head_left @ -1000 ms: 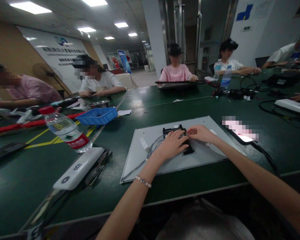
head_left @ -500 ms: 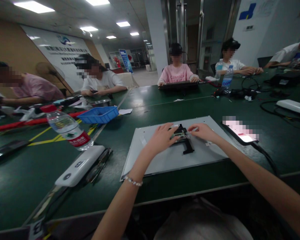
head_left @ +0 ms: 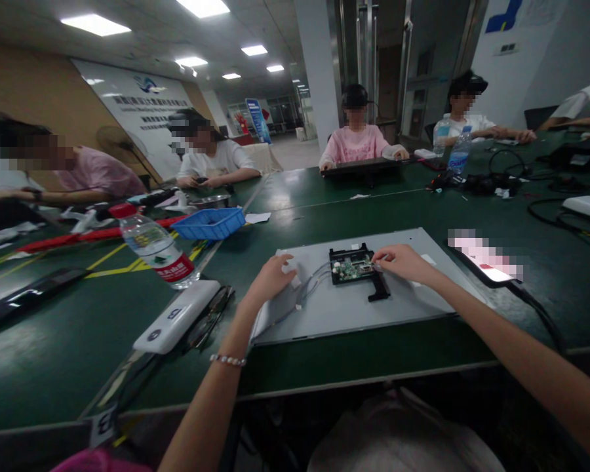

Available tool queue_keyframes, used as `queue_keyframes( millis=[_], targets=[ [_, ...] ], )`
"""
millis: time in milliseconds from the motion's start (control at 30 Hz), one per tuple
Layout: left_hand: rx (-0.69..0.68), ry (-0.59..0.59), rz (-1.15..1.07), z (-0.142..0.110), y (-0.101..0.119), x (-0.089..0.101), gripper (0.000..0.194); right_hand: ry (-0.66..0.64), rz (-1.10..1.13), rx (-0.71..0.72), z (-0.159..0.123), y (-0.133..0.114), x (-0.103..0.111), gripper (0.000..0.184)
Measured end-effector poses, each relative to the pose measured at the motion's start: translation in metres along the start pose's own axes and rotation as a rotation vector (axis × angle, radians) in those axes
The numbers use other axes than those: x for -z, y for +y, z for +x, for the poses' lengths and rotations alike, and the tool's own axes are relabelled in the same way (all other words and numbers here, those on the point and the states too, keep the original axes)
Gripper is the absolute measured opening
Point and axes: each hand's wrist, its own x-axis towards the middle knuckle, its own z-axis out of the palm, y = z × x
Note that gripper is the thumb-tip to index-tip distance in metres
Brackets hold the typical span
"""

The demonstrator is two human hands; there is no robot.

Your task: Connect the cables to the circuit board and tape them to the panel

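A flat grey panel (head_left: 324, 320) lies on the green table. On it sits a green circuit board (head_left: 353, 267) in a black plastic frame (head_left: 379, 288) with an arm toward me. Thin grey cables (head_left: 315, 280) run left from the board across the panel. My left hand (head_left: 271, 280) hovers at the panel's left side, fingers curved and apart, with nothing visible in them. My right hand (head_left: 404, 263) is at the board's right edge, thumb and forefinger pinched together. Whatever is between those fingertips is too small to make out.
Left stand a water bottle (head_left: 160, 252), a white power bank (head_left: 177, 318), glasses (head_left: 211, 318) and a blue tray (head_left: 209, 224). A lit phone (head_left: 489, 262) with a cable lies right of the panel. Several people sit around the table, one behind a dark flat screen (head_left: 368, 168).
My left hand has moved left off the board to the panel's left side, uncovering the board and cables. My right hand stays at the board's right edge. The view has shifted slightly left.
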Motion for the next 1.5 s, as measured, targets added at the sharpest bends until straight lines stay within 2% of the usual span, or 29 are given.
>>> queue_keyframes(
  millis=[100, 300, 500, 600, 733, 833, 933, 1100, 1167, 1267, 1367, 1500],
  targets=[
    [-0.024, 0.009, -0.081, -0.002, -0.005, -0.006, 0.034, 0.000, -0.015, -0.013, 0.000, 0.000, 0.000, 0.019],
    [-0.042, 0.068, -0.187, -0.004, -0.001, 0.000, 0.026, 0.013, -0.022, -0.008, -0.001, -0.002, 0.001, 0.020],
    [0.080, 0.128, -0.512, -0.003, 0.011, -0.004, 0.030, 0.034, -0.027, 0.020, -0.001, -0.004, 0.000, 0.019],
    [0.102, 0.148, -0.601, -0.005, 0.020, -0.008, 0.031, 0.049, -0.029, 0.042, -0.002, -0.008, 0.001, 0.020],
    [0.075, 0.144, -0.454, -0.010, 0.029, -0.010, 0.025, 0.077, -0.067, 0.130, -0.003, -0.020, 0.000, 0.024],
    [0.035, 0.135, -0.238, -0.014, 0.033, -0.009, 0.021, 0.078, -0.133, 0.260, -0.003, -0.034, -0.004, 0.029],
    [0.013, 0.118, -0.116, -0.017, 0.035, -0.006, 0.021, 0.039, -0.192, 0.389, -0.002, -0.051, -0.013, 0.036],
    [-0.062, 0.232, -0.074, -0.020, 0.042, 0.003, 0.025, -0.056, -0.263, 0.536, -0.002, -0.086, -0.036, 0.045],
    [-0.112, 0.190, -0.098, -0.022, 0.045, 0.005, 0.026, -0.113, -0.306, 0.626, -0.002, -0.097, -0.049, 0.047],
    [-0.183, 0.020, -0.139, -0.025, 0.049, 0.004, 0.027, -0.176, -0.388, 0.728, -0.001, -0.105, -0.068, 0.044],
    [-0.220, -0.104, -0.153, -0.027, 0.049, 0.000, 0.022, -0.206, -0.459, 0.743, -0.001, -0.101, -0.086, 0.039],
    [-0.254, -0.173, -0.133, -0.027, 0.043, 0.000, 0.013, -0.210, -0.498, 0.753, -0.004, -0.092, -0.097, 0.038]
  ],
)
